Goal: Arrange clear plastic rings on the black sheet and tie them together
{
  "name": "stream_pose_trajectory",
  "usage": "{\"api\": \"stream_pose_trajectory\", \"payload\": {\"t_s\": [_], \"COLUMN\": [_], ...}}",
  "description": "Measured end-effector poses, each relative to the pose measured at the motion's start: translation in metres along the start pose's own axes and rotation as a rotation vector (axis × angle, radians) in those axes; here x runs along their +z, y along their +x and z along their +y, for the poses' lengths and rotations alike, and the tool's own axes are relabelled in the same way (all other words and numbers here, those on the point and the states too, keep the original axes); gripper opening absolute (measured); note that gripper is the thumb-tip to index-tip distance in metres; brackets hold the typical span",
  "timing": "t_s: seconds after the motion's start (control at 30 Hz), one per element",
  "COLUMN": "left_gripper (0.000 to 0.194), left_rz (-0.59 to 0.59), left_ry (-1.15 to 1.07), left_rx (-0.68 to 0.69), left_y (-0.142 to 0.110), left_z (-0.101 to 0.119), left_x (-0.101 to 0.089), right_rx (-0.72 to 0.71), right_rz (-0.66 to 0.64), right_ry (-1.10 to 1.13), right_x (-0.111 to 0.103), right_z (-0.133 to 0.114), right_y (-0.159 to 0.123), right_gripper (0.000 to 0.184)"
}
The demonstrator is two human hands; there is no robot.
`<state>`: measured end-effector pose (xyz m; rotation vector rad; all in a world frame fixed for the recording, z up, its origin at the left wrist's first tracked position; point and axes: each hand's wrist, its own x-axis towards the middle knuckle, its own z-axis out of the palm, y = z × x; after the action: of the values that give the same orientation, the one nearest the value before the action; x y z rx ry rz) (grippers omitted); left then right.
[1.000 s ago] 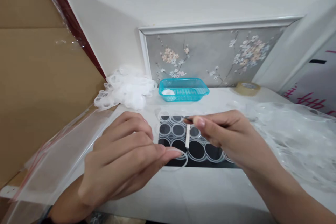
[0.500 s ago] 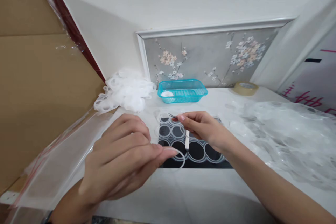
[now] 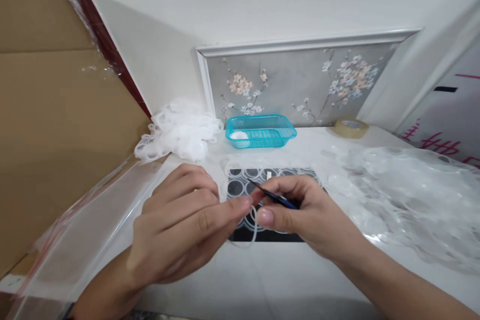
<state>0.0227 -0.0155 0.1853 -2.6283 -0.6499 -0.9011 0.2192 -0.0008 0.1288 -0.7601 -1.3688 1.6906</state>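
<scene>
Nearest the camera, in the lower middle of the frame, the left hand (image 3: 180, 230) has its fingers drawn together, thumb and forefinger pinching a thin clear ring (image 3: 250, 227). The ring is a see-through plastic loop, almost colourless, hanging from the fingertips just above the white table (image 3: 240, 280) and reaching down over the front edge of the dark sheet. The right hand (image 3: 300, 217), just right of centre, is closed around a slim pair of tweezers (image 3: 272, 196) with a dark blue grip, whose tips point up-left toward the left fingertips; whether the tips touch the ring cannot be told.

Behind the hands lies a black sheet (image 3: 240, 187) covered with rows of similar clear rings. At the lower left a clear zip bag (image 3: 75, 240) rests against a cardboard box (image 3: 48, 125). At the right spreads a heap of clear ring webbing (image 3: 405, 195). Further back, a white tangle of rings (image 3: 180, 132) sits left of a turquoise basket (image 3: 260, 131), and a tape roll (image 3: 350, 127) lies at the upper right, before a flowered panel (image 3: 300, 82).
</scene>
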Motion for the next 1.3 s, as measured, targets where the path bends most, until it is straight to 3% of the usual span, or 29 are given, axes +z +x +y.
{"api": "stream_pose_trajectory", "payload": {"t_s": [0.13,0.3,0.57,0.67,0.87,1.03,1.2,1.3], "left_gripper": [0.016,0.014,0.021,0.015,0.013,0.011,0.009,0.01], "left_rz": [0.088,0.083,0.078,0.084,0.067,0.092,0.018,0.189], "left_ry": [-0.014,-0.011,-0.062,-0.01,0.089,0.13,0.112,0.106], "left_rx": [-0.035,-0.025,0.063,0.067,-0.064,-0.003,0.028,0.046], "left_y": [-0.001,-0.001,-0.006,-0.006,-0.003,-0.002,-0.002,-0.003], "left_z": [0.001,0.001,-0.005,-0.002,0.006,0.005,0.005,0.005], "left_x": [0.008,0.013,0.019,0.018,0.012,0.005,0.004,0.014], "right_rx": [-0.055,-0.045,-0.011,-0.027,-0.034,-0.035,-0.036,-0.022], "right_rz": [-0.038,0.016,-0.046,-0.034,-0.027,-0.051,-0.07,-0.091], "right_ry": [-0.049,-0.085,-0.039,-0.024,0.034,0.067,0.112,0.152], "right_x": [0.001,0.0,-0.001,-0.003,-0.007,-0.006,-0.006,-0.004], "right_z": [-0.005,-0.007,-0.009,-0.008,-0.009,-0.009,-0.006,-0.006], "right_y": [-0.004,-0.004,-0.004,-0.005,-0.007,-0.007,-0.007,-0.008], "right_gripper": [0.018,0.014,0.011,0.012,0.011,0.006,0.001,0.005]}}
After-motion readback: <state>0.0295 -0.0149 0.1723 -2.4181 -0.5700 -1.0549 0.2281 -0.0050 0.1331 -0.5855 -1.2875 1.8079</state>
